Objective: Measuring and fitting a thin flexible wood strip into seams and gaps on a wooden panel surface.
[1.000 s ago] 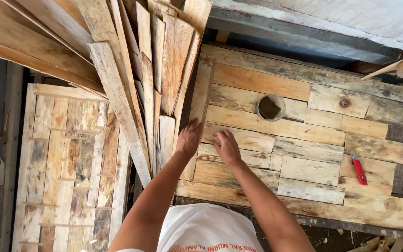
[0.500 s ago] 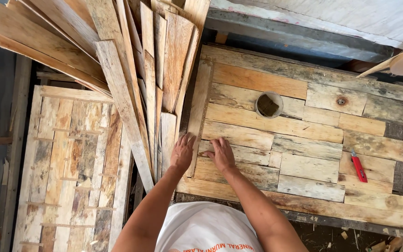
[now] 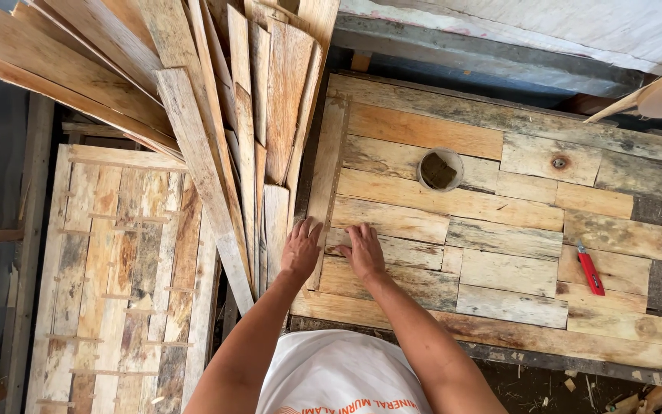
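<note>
At the left edge of the plank tabletop (image 3: 499, 230), left of its round hole (image 3: 439, 169), a thin wooden strip (image 3: 323, 184) lies flat. One left hand (image 3: 301, 250) and one right hand (image 3: 363, 251) press on and beside its near end, fingers spread, gripping nothing. Likely light, stiff, splintery; best taken by its long edges. One red knife (image 3: 590, 270) lies right of the hole.
</note>
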